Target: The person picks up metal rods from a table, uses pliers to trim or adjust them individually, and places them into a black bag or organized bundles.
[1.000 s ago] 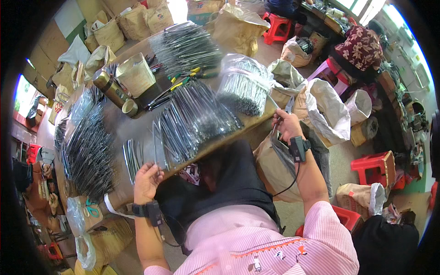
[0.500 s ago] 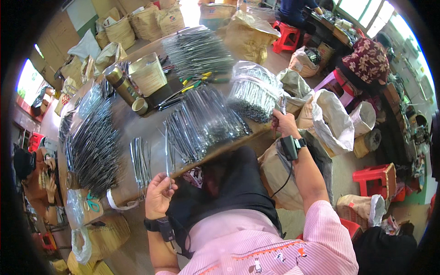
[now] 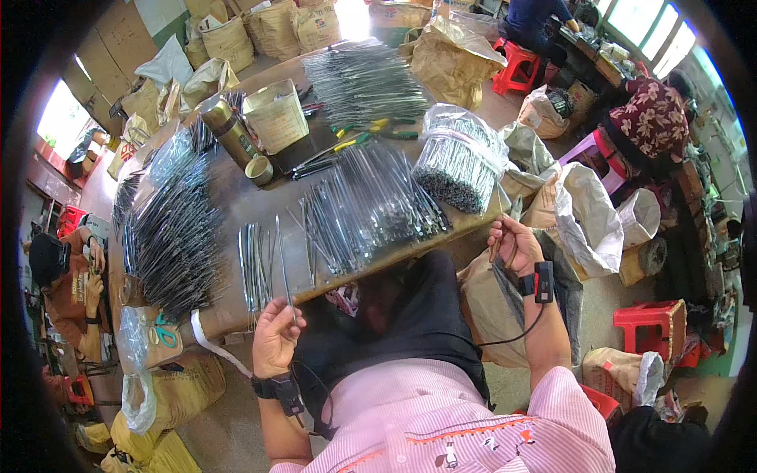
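Note:
My left hand (image 3: 277,335) pinches the lower end of a thin metal strip (image 3: 282,256), which stands up over the table's near edge. Left of this strip lies a small row of similar strips (image 3: 254,264). A wider spread of metal strips (image 3: 374,209) covers the table to its right. My right hand (image 3: 516,244) is closed, just off the table's edge below a plastic-wrapped bundle of strips (image 3: 457,165). Something slim and pale shows above its fingers and something brownish below; I cannot make out what it holds.
Dark strips (image 3: 177,244) are heaped on the table's left, more strips (image 3: 363,83) at the back. A thermos (image 3: 229,130), a cup (image 3: 259,169), a box (image 3: 276,114) and pliers (image 3: 347,143) stand or lie between. Sacks (image 3: 583,213) and a red stool (image 3: 650,327) are at right. Other people sit nearby.
My right hand has drawn back from the wrapped bundle, down and to the right. My left hand still holds its strip, now nearer the small row. The whole view has shifted slightly.

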A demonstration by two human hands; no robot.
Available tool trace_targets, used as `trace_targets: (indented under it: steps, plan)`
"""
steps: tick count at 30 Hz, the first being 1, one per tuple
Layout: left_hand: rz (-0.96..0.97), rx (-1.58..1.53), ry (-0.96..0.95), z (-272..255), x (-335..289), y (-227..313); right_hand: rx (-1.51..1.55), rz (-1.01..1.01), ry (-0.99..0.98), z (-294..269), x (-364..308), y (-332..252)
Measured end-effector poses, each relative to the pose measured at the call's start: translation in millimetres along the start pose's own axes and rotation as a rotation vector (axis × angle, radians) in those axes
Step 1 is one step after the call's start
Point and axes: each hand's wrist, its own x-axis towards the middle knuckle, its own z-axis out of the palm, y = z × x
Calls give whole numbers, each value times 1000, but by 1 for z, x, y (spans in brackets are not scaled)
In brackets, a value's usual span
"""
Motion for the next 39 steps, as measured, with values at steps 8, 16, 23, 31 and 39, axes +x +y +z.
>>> trace_targets:
  steps: [8,16,23,31,39]
  plan:
    - [-23,32,-80,19,4,0,361,34,-176,-14,66,-24]
    - [-7,99,-31,8,-2,-5,260,-53,-108,8,28,-18]
    - [-39,95,-38,22,0,-7,68,-59,-80,45,-30,10]
    - [-101,116,-246,76,3,-17,-228,-173,-234,146,-78,57]
    - [-109,175,-271,82,-9,-19,-329,-281,-319,174,-83,99]
